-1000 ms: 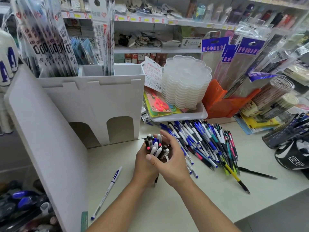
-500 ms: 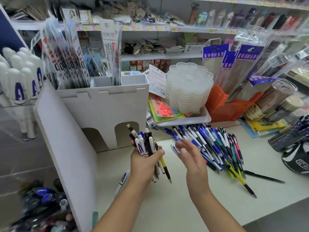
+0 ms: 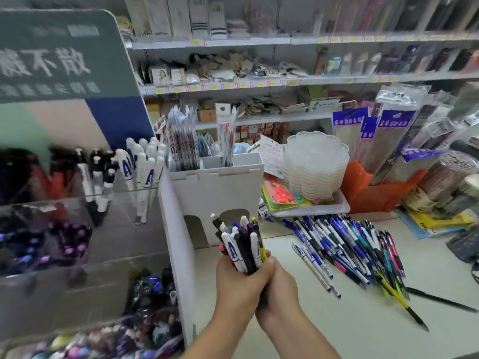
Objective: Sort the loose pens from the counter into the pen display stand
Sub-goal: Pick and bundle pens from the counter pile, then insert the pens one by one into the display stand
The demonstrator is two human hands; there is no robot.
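Note:
A bundle of pens (image 3: 242, 244), white, black, blue and yellow, stands upright in my fists just above the counter. My left hand (image 3: 239, 286) grips the bundle from the left. My right hand (image 3: 278, 291) is wrapped round its lower part from the right, touching the left hand. A heap of loose pens (image 3: 347, 250) lies on the pale counter (image 3: 324, 322) to the right. The tiered clear pen display stand (image 3: 111, 203) rises at the left, with white pens marked A (image 3: 145, 172) upright in one compartment and blurred dark pens in the lower tiers.
A white cardboard holder (image 3: 220, 187) stands straight ahead, its side panel (image 3: 176, 244) between my hands and the stand. A stack of clear trays (image 3: 315, 164) and an orange bin (image 3: 368, 193) sit behind the heap. A black pen (image 3: 440, 299) lies at right.
My right hand came back from hovering open over the heap and closed round the bundle beside the left hand. My view swung left, bringing the display stand into sight.

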